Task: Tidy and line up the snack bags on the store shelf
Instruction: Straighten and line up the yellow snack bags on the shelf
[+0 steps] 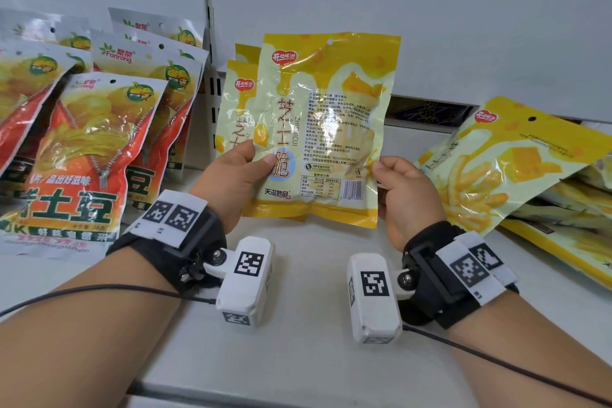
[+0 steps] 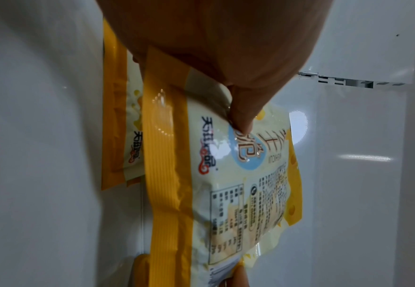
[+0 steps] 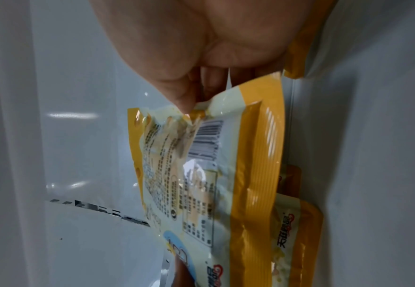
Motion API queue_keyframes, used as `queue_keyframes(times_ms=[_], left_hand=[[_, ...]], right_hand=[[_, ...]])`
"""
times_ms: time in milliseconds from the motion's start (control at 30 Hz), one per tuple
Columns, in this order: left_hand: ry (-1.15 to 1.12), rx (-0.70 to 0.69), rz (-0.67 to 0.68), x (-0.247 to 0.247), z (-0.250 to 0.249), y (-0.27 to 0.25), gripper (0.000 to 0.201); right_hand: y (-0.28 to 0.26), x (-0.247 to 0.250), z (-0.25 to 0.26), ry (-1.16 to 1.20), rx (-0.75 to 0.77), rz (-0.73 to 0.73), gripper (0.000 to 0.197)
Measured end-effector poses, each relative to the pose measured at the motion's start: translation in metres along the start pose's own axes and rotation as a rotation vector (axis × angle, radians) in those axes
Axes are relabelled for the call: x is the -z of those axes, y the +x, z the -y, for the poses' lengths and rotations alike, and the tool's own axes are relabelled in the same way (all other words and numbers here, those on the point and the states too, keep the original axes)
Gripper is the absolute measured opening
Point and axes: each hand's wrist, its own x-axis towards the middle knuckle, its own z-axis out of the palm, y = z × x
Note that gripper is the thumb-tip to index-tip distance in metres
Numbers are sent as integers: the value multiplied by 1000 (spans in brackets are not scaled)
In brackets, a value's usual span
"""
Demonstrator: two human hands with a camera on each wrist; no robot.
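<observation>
A yellow cheese snack bag (image 1: 324, 129) is held upright over the white shelf (image 1: 298, 325), its printed back side facing me. My left hand (image 1: 238, 175) pinches its lower left edge, thumb on the front. My right hand (image 1: 402, 189) pinches its lower right edge. In the left wrist view the thumb presses the yellow bag (image 2: 238, 174); in the right wrist view fingers pinch the yellow bag (image 3: 201, 165) near the barcode. Two more yellow bags (image 1: 236, 103) stand right behind it against the back wall.
A pile of yellow bags (image 1: 516, 169) lies flat and askew at the right. Rows of orange-red potato chip bags (image 1: 86, 149) stand at the left. A slotted upright rail (image 1: 208, 10) divides the white back wall.
</observation>
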Motion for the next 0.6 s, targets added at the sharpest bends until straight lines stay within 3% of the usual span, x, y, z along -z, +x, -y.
queue_keyframes(times_ms=[433,600], left_hand=[[-31,-30,34,0,3,1,16],[-47,-36,49,0,4,1,15]], right_hand=[[2,1,-1,102,-39,-9,25],[4,1,-1,145,-39,37,17]])
